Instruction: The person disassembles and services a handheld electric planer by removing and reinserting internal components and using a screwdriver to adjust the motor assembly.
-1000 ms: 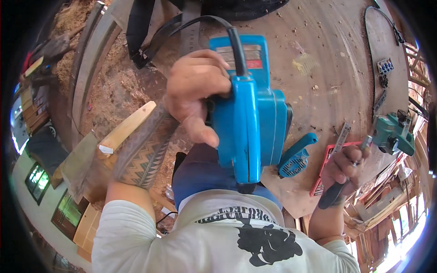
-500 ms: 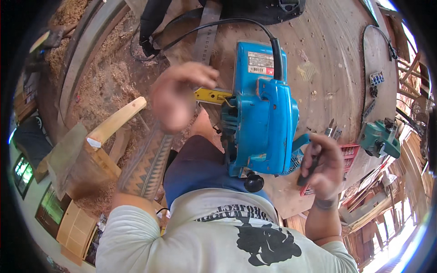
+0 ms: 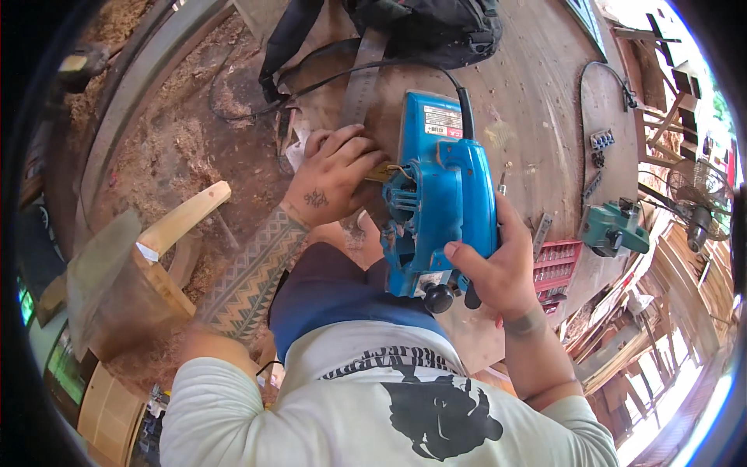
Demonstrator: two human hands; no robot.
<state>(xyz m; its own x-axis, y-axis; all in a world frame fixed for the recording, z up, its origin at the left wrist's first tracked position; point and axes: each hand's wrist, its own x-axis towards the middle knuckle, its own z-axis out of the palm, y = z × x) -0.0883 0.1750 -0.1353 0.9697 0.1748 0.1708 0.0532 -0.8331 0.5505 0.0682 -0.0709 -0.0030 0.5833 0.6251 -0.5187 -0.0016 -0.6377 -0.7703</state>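
Right hand (image 3: 502, 268) grasps a screwdriver (image 3: 503, 187) against the blue power tool (image 3: 451, 194) at the near edge of the worktop (image 3: 537, 101); left hand (image 3: 331, 175) covers a yellow strip (image 3: 380, 172), grip unclear. Rightward lie a red case (image 3: 559, 261) and green tool (image 3: 615, 227).

A fan (image 3: 699, 208) stands near wooden strips (image 3: 668, 289).

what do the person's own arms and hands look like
Short, pale fabric sleeves cover the upper arms. The bare left hand has a small dark mark on its back; zigzag bands run along that forearm. The bare right hand has a dark wrist band, worn or inked, unclear.
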